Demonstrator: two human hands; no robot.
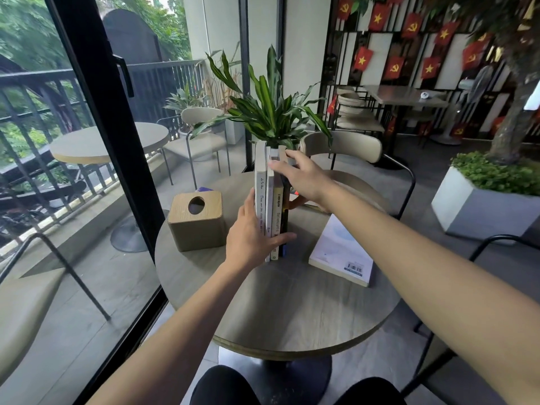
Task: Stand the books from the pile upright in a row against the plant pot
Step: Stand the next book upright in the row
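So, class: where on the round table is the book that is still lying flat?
In the head view, the flat book lies on the right side of the round table, to the right of the upright books and apart from them.

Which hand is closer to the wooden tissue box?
The left hand. It presses the near end of the upright books, just right of the wooden tissue box. The right hand is on the books' top, farther back and right.

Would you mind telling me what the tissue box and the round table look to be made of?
Tissue box: apparently light wood or wood veneer, matte, with straight grain lines and rounded corners. Round table: seemingly grey wood-look laminate, faint grain, pale layered edge.
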